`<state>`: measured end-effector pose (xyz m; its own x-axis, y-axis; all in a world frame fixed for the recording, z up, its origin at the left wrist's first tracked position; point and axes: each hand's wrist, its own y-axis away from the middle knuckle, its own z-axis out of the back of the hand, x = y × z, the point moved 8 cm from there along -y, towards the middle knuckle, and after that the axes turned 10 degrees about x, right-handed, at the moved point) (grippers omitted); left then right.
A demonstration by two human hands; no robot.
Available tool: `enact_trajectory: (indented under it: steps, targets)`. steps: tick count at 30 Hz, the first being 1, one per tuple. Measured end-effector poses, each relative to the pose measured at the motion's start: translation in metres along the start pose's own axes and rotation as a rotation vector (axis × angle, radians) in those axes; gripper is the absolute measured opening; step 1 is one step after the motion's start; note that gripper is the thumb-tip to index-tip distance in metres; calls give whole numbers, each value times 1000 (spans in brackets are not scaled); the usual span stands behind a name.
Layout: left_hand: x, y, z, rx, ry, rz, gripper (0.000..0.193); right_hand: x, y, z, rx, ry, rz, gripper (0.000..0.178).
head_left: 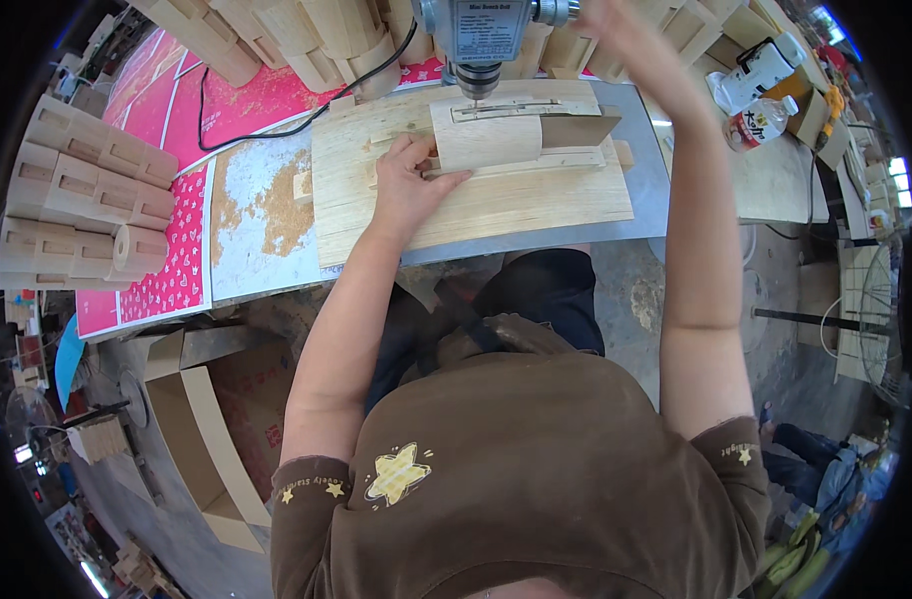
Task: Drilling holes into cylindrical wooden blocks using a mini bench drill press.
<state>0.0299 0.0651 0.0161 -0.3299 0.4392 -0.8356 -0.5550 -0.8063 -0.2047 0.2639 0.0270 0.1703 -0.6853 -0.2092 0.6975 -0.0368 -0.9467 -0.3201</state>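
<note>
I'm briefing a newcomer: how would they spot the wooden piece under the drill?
Find the bench drill at top centre. Just below its chuck lies a pale, rounded wooden piece, beside the left hand. Unlike the stacked pieces at left, it lies singly over a flat board.

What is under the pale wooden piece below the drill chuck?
A wide wooden board shows below and around the pale wooden piece, with the left hand at its left end. Whatever its underside touches is covered.
</note>
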Motion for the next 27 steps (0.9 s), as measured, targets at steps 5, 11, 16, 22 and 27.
enact_trajectory:
  steps: [5, 11, 16, 22, 27]
  targets:
    - [4, 7, 17, 59, 119, -38, 42, -38, 72, -63, 249, 570, 59, 31]
    - [-4, 62, 97, 2, -41, -117, 33, -15, 89, -69, 255, 303, 180, 28]
    - [32, 89, 191, -101, 433, 221, 24, -24, 101, -68, 296, 32, -63, 24]
    - [39, 123, 278, -345, 465, 298, 34, -34, 109, -79, 278, -28, -133, 25]
    - [-2, 125, 371, -376, -170, 337, 48, -47, 122, -74, 176, -194, -165, 23]
